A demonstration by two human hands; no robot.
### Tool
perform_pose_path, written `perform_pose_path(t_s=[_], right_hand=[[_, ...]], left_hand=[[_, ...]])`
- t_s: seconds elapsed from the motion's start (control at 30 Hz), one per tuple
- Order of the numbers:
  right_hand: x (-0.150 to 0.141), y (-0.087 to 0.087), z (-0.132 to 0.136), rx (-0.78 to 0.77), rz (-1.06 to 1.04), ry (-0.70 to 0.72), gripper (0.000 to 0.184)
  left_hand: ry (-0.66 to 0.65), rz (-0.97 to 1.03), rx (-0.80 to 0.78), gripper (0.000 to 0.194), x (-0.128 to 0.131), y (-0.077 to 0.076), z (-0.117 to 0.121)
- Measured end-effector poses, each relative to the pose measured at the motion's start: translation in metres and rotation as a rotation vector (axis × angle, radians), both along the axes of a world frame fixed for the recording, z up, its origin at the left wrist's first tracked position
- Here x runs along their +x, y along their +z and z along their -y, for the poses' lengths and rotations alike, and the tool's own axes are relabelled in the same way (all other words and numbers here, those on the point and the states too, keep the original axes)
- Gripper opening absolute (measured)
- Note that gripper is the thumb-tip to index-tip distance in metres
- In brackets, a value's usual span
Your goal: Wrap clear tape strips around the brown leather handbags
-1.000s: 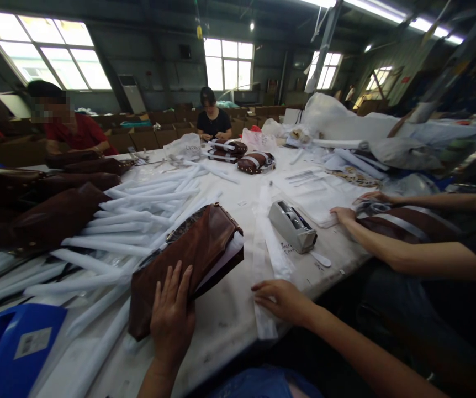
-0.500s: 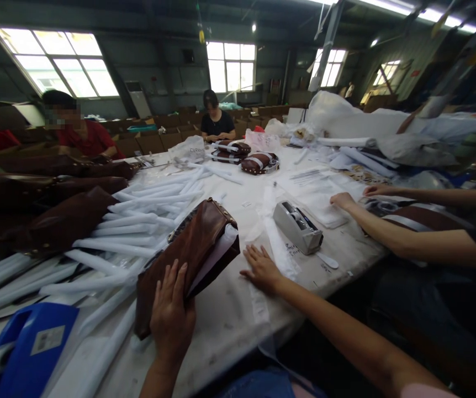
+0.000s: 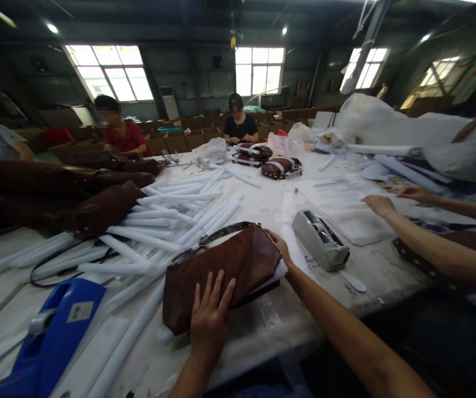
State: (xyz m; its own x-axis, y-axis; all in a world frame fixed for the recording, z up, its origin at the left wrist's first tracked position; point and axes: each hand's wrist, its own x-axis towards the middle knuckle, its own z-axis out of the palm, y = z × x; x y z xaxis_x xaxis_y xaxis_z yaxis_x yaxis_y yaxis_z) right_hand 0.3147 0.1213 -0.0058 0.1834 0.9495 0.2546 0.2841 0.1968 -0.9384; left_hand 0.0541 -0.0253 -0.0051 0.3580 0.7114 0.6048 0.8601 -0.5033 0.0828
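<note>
Right hand (image 3: 278, 247): moved from table (image 3: 246, 347) to brown bag (image 3: 238, 255); grip partly hidden, cannot tell.
Left hand (image 3: 211, 318): spread flat on bag's front.
Brown bag: apparently being steadied; next move calls for both hands.

Beyond the brown leather handbag (image 3: 225, 262), open white tabletop (image 3: 260, 190) runs between piled white tubes (image 3: 151, 232) and a boxy grey tape dispenser (image 3: 323, 243).

Bright multi-pane windows (image 3: 107, 73) are in the dark wall (image 3: 211, 83); small lamps (image 3: 284, 30) shine above, and cardboard boxes (image 3: 194, 140) stand below.
</note>
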Motion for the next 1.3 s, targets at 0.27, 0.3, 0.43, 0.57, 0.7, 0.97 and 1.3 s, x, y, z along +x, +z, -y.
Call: perform_pose_path(t_s=[0.27, 0.3, 0.43, 0.57, 0.7, 0.97, 1.3], right_hand=[[0.014, 0.057, -0.018, 0.056, 0.609, 0.186, 0.024], [0.005, 0.059, -0.024, 0.033, 0.71, 0.244, 0.018], [-0.034, 0.05, -0.053, -0.15, 1.058, 0.345, 0.023], [-0.067, 0.038, -0.078, -0.305, 1.255, 0.3, 0.041], [-0.079, 0.035, -0.083, -0.36, 1.271, 0.254, 0.036], [-0.041, 0.059, -0.065, -0.185, 0.905, 0.321, 0.014], [-0.004, 0.069, 0.017, 0.029, 0.362, 0.486, 0.023]], left_hand=[[0.015, -0.075, 0.057, 0.057, 0.034, -0.032, 0.001], [0.024, -0.081, 0.059, 0.055, 0.036, -0.034, 0.001], [0.039, -0.086, 0.094, 0.052, 0.039, -0.039, -0.002], [0.04, -0.111, 0.105, 0.052, 0.04, -0.041, -0.003], [0.056, -0.135, 0.105, 0.052, 0.04, -0.045, -0.005], [-0.005, -0.105, 0.127, 0.051, 0.028, -0.04, -0.012], [-0.059, -0.086, 0.078, 0.056, 0.017, -0.035, -0.021]])
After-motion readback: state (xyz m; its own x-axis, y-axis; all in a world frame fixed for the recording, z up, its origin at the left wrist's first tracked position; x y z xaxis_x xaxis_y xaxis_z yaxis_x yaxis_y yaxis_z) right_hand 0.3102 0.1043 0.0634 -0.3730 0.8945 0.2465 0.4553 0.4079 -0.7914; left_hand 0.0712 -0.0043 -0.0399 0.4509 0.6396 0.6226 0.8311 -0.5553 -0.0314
